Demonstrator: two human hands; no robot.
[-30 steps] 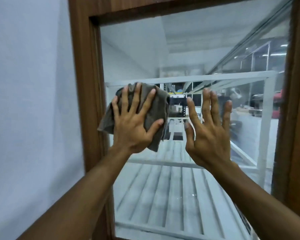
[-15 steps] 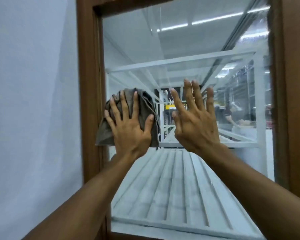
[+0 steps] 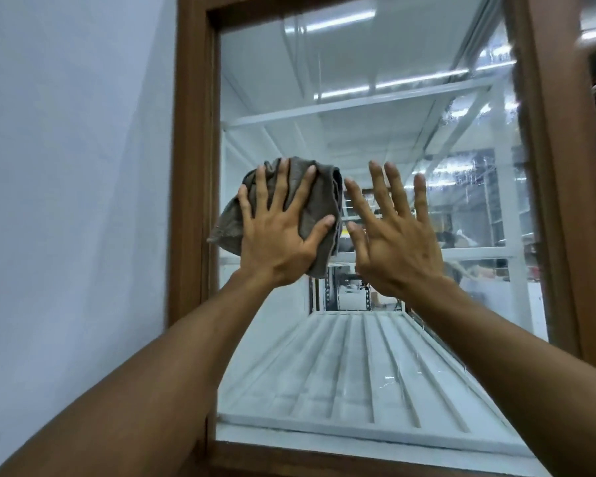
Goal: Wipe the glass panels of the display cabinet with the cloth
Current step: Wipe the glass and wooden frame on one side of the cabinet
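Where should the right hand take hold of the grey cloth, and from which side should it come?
Probably the bunched right edge of the cloth, coming from the right. The thick folds there stick out past the left hand, which presses the rest flat against the glass, and the open right hand is just beside them.

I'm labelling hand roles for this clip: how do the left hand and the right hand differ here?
The left hand presses a grey cloth against the glass panel; the right hand covers no cloth. The left hand is nearer the wooden frame on its left post; the right hand is nearer the pane's middle. Both are raised, backs to the camera, fingers straight and spread.
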